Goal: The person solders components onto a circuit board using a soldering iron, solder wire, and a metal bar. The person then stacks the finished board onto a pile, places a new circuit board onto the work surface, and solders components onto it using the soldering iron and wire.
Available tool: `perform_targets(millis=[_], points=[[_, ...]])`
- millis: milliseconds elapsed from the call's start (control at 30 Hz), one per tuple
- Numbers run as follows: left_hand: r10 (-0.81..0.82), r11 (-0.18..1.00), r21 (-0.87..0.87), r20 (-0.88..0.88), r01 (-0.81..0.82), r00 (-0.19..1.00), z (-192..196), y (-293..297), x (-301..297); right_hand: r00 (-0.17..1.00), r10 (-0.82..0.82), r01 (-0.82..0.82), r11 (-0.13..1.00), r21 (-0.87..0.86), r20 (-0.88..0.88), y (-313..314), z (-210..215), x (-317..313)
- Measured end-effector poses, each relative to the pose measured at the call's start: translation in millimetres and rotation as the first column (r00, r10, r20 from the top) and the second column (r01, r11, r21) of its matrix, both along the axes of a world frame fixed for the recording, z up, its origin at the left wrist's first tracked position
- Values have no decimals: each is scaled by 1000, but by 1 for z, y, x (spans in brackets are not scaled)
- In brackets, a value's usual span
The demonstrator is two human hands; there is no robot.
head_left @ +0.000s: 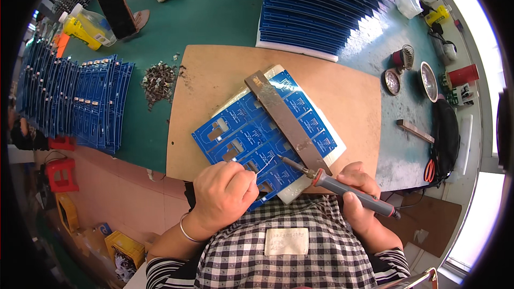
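Note:
A blue circuit board panel [234, 122] with several rectangular cut-outs lies tilted on a pale backing plate, across a brown work board [209, 69]. Over it rests a long brown bar [286, 123], slanting from upper left to lower right. My left hand [225, 190] is closed in a pinch above the panel's near edge, on a thin strand of solder wire [263, 168] that points to the upper right. In my right hand [360, 195] is a grey soldering iron [350, 190]; its tip hangs at the panel close to the wire's end.
Stacked blue boards stand at the left [101, 101] and in a rack at the back [316, 5]. A pile of small metal parts [159, 82] lies left of the work board. Farther right are a round tin [392, 82], a metal bowl [429, 82] and red-handled scissors [429, 170]. A phone [116, 10] stands back left.

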State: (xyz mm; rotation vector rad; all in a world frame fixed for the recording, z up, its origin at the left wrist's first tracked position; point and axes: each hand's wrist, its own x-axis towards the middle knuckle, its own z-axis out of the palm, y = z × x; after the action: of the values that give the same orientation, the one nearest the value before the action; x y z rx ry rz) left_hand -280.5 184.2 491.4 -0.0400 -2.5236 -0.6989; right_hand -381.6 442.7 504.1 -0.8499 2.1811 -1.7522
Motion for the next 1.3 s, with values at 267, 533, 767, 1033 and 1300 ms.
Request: perform_targets(millis=[267, 533, 767, 1033, 1300], points=[[-17, 999, -27, 23, 17, 1000, 0, 2, -1, 1000, 27, -27, 1000, 16, -4, -3, -2, -1], [-7, 999, -51, 43, 9, 999, 2, 2, -6, 998, 58, -58, 998, 14, -7, -7, -2, -5], [-13, 999, -28, 72, 15, 997, 5, 2, -11, 997, 69, -69, 997, 13, 19, -9, -2, -9], [15, 997, -80, 48, -11, 999, 3, -1, -16, 998, 51, -50, 999, -9, 25, -12, 0, -11], [11, 996, -89, 113, -1, 993, 7, -2, -15, 998, 65, -65, 998, 6, 21, -11, 2, -15]])
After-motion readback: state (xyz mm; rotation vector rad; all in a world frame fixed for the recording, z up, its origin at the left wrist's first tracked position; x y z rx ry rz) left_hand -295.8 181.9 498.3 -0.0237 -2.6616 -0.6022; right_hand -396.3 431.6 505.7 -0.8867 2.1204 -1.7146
